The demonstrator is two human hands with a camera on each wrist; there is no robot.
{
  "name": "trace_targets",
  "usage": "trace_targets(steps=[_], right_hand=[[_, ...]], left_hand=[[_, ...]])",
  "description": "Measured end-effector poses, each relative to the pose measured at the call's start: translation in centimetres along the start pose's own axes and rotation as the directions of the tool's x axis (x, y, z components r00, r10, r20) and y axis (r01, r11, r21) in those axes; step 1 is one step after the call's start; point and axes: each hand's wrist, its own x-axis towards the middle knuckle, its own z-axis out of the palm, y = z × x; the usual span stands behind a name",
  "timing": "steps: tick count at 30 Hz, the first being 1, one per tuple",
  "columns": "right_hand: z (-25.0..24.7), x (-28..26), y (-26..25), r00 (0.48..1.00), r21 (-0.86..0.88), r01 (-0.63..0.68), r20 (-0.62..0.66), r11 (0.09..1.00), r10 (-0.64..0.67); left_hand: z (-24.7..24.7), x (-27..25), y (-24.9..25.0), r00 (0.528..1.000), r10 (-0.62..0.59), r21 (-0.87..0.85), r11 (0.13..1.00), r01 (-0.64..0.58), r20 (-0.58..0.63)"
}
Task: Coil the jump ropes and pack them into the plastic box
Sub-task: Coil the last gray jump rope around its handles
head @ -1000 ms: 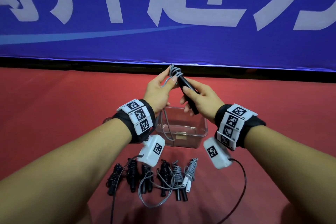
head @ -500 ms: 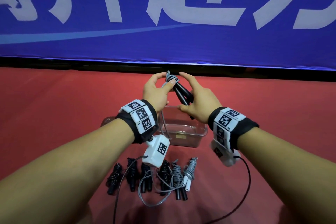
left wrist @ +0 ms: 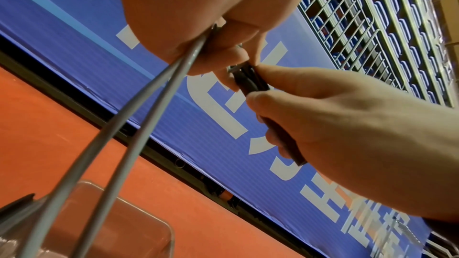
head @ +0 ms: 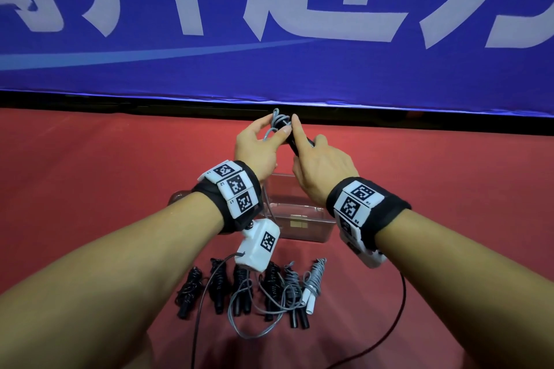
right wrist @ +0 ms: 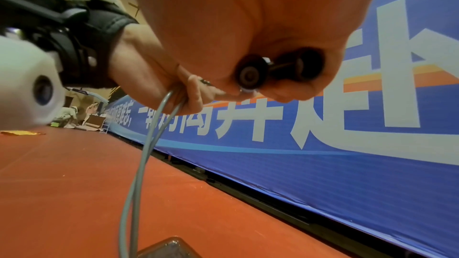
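Above the plastic box (head: 299,219), right hand (head: 323,171) has rolled palm-down clasping the black handles (head: 295,144); left hand (head: 254,150) pinches grey cord (head: 277,120) — winding continues.

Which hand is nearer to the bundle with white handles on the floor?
Right. The right hand is above and a little behind the bundle with white handles; the left hand is farther left.

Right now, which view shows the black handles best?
Left wrist: the black handles lie side-on, gripped by the right hand. Right wrist shows only their end caps. Head shows a short stretch between the hands.
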Motion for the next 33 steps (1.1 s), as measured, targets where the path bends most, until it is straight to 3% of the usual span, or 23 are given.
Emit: trace_targets(steps=[4, 10, 15, 21, 24, 28, 33], right_hand=[[0.0, 0.4, 0.6, 1.0, -0.003, -0.004, 0.02, 1.0, 0.004], [-0.3, 0.3, 1.4, 0.997, 0.024, -0.062, -0.04, 0.998, 0.063], [0.1, 0.7, 2.3, 0.998, 0.312, -0.064, 0.019, 0.948, 0.061], [-0.6, 0.4, 3.3, 0.999, 0.684, -0.046, 0.019, 0.728, 0.045], [-0.7, 0.5, 3.1, 0.994, 0.847, -0.106, 0.097, 0.52, 0.044], [-0.9, 0.6, 3.0, 0.972, 0.914, -0.225, 0.235, 0.338, 0.012], [-1.3, 0.2, 2.8, 0.917, 0.92, -0.389, 0.391, 0.041, -0.082]], left_hand=[[-0.3, 0.1, -0.1, 0.999, 0.008, 0.023, 1.0, -0.007, -0.035], [-0.1, 0.3, -0.3, 0.998, 0.021, 0.066, 0.997, -0.025, 0.064], [0.1, 0.2, 0.3, 0.996, 0.036, 0.093, 0.995, -0.043, 0.08], [-0.7, 0.3, 0.2, 0.994, 0.037, 0.144, 0.988, -0.051, 0.101], [-0.4, -0.2, 0.7, 0.992, 0.054, 0.135, 0.988, -0.07, 0.117], [-0.5, 0.1, 0.2, 0.991, 0.057, 0.18, 0.98, -0.078, 0.123], [-0.3, 0.2, 0.0, 0.987, 0.028, 0.155, 0.987, -0.053, 0.157]])
